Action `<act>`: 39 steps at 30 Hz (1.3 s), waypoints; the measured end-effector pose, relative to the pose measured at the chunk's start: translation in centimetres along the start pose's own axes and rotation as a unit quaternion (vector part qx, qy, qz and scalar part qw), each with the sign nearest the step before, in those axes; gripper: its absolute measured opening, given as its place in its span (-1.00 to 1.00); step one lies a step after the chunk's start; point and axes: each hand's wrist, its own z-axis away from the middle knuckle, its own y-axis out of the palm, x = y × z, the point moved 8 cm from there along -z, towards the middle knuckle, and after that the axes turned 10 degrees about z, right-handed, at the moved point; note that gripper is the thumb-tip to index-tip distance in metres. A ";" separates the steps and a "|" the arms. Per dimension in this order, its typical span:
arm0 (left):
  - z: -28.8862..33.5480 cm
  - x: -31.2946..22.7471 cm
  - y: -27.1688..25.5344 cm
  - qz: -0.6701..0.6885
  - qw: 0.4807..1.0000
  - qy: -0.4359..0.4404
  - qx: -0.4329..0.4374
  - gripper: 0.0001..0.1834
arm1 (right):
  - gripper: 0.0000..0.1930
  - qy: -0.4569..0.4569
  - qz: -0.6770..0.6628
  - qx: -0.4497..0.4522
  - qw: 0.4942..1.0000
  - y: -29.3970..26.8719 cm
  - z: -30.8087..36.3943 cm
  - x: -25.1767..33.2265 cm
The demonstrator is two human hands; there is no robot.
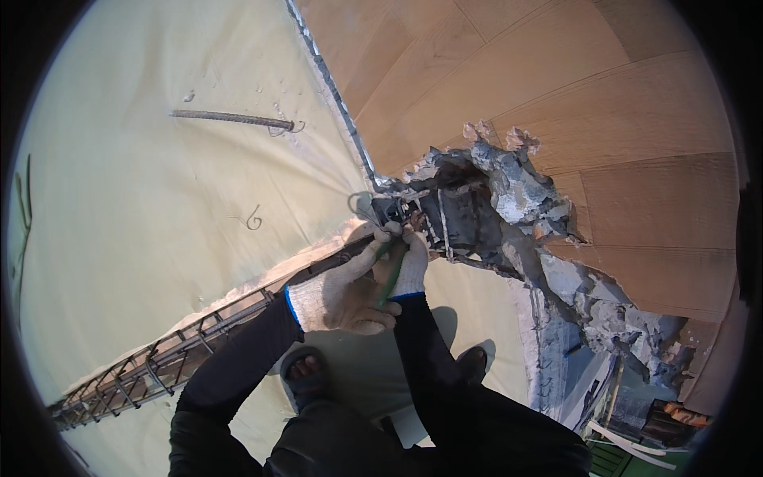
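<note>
My left hand (338, 299) and my right hand (411, 266), both in white knit work gloves with blue cuffs, meet at the end of a rebar cage (163, 367). A slim green handle (390, 278) runs between them; the head of this tool is hidden, so I cannot tell its kind. The left fingers curl around the lower handle, while its thumb side meets the right fingertips above. The right fingers are pinched together at the bars, their contents too small to name. A thin loop of tie wire (357, 204) sticks out just beyond the fingertips.
A broken concrete hole (465, 191) with exposed bars lies right of my hands, its jagged edge (532, 191) rising beside it. Brown formwork panels (628, 183) stretch right. A bent rebar (230, 119) pokes from the pale sheet (143, 207). My sandalled feet (304, 374) stand below.
</note>
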 end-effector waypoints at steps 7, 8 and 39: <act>-1.5 -2.1 0.5 0.048 0.996 -0.064 -0.049 -0.43 | -0.85 -0.082 0.140 -0.060 0.985 -1.3 -0.4 -0.1; -1.7 -2.6 0.0 -0.050 0.993 -0.054 -0.090 -0.55 | -0.82 -0.068 0.173 -0.081 0.979 -2.0 -0.6 -0.1; 2.3 -13.3 13.6 -0.880 0.311 0.148 -0.328 -0.48 | -0.47 -0.005 0.038 0.153 0.987 9.2 0.1 -1.1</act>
